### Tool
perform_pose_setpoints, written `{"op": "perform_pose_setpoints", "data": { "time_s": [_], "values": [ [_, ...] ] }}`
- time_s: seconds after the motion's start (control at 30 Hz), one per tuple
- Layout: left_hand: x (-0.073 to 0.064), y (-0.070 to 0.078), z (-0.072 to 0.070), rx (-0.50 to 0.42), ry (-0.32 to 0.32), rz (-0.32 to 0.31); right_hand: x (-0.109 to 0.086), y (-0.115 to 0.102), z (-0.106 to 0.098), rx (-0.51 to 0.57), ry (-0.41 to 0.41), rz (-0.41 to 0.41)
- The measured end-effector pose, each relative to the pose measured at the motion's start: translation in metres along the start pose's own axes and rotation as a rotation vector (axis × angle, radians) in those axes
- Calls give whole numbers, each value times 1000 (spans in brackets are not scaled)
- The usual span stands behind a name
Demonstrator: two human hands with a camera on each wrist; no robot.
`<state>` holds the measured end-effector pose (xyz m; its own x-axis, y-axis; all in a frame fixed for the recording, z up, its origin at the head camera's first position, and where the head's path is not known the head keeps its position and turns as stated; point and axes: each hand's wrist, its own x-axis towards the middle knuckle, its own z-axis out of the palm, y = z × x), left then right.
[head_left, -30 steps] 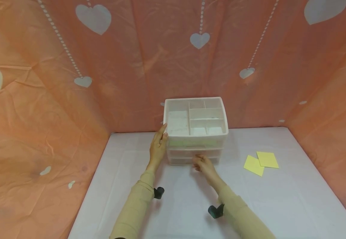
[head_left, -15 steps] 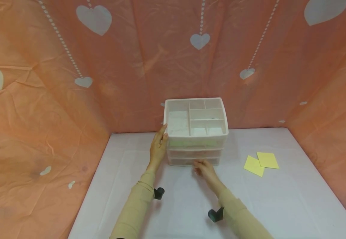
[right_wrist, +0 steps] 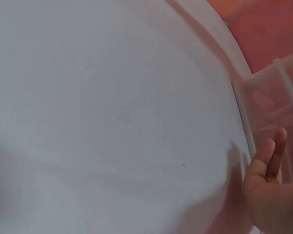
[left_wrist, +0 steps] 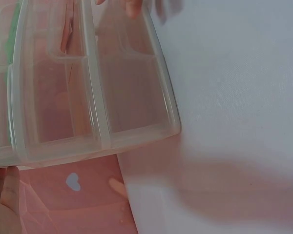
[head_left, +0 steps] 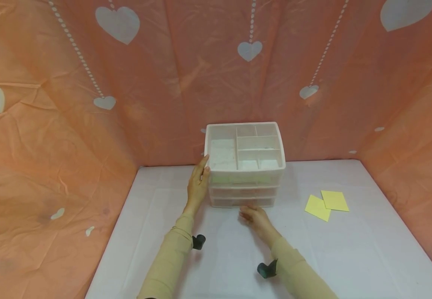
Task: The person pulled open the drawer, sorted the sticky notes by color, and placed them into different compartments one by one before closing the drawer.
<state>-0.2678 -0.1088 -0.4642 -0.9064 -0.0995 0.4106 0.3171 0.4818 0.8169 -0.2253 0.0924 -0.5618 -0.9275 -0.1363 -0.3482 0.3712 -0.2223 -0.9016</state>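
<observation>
A white plastic drawer organizer [head_left: 220, 154] stands at the back of the table, with a divided tray on top and clear drawers below. Something green shows through its upper drawer [left_wrist: 12, 36]. My left hand [head_left: 196, 187] rests along the organizer's left side, fingers extended up to the tray's rim. At the front, my right hand [head_left: 257, 220] is right by the bottom drawer [left_wrist: 136, 97], its fingers loosely bent and nothing seen between them. In the right wrist view its fingertips [right_wrist: 279, 136] overlap the drawer front. The drawers appear pushed in.
Two yellow sticky notes [head_left: 317, 207] lie partly overlapping on the white table [head_left: 369, 241], right of the organizer. An orange cloth with white hearts [head_left: 186, 74] hangs behind the table and along both sides.
My right hand has moved down the organizer's front, from the middle drawer to the bottom drawer's lower edge. The left hand and the organizer stay in place.
</observation>
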Motion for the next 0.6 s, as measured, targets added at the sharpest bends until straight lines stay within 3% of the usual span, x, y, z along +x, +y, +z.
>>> {"op": "perform_pose_setpoints", "data": {
  "time_s": [0.33, 0.43, 0.6],
  "values": [
    [0, 0, 0, -1, 0, -3, -4, -5, 3, 363, -73, 55],
    [0, 1, 0, -4, 0, -2, -5, -6, 3, 389, -71, 68],
    [0, 2, -2, -7, -2, -4, -10, 2, -1, 340, -67, 74]
  ]
}}
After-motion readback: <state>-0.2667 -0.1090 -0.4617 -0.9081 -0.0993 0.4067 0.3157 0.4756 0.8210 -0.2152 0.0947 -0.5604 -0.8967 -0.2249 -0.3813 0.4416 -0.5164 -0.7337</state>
